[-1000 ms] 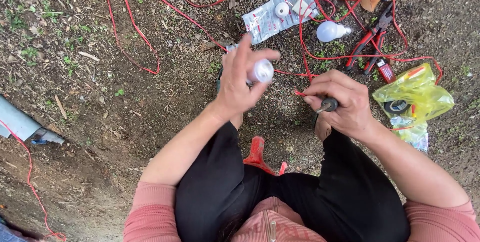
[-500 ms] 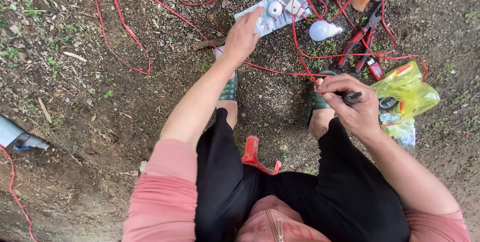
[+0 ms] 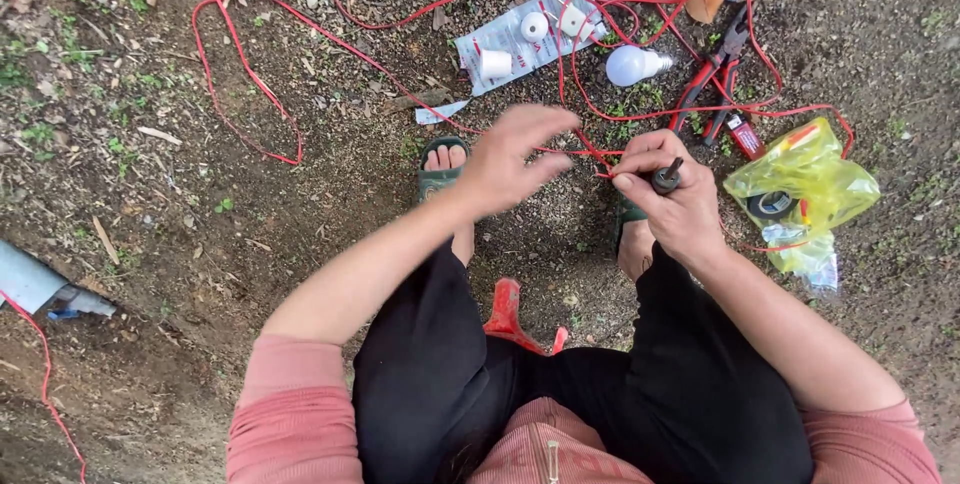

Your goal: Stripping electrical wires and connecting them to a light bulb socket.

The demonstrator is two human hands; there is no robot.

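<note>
Head view: the person squats on bare dirt (image 3: 200,244); the right hand (image 3: 672,199), right of centre, is closed around a small dark tool (image 3: 666,180) and pinches the red wire (image 3: 590,156) at its fingertips; the left hand (image 3: 515,159), at centre, is spread and holds nothing, its fingers just beside the wire; the wire loops away across the upper frame; above the hands lies a grey packet (image 3: 525,39) bearing white fittings; a white bulb (image 3: 636,65) sits to its right, red pliers (image 3: 712,79) beside it; a yellow bag (image 3: 800,179) with a tape roll (image 3: 772,206) lies at the right.
</note>
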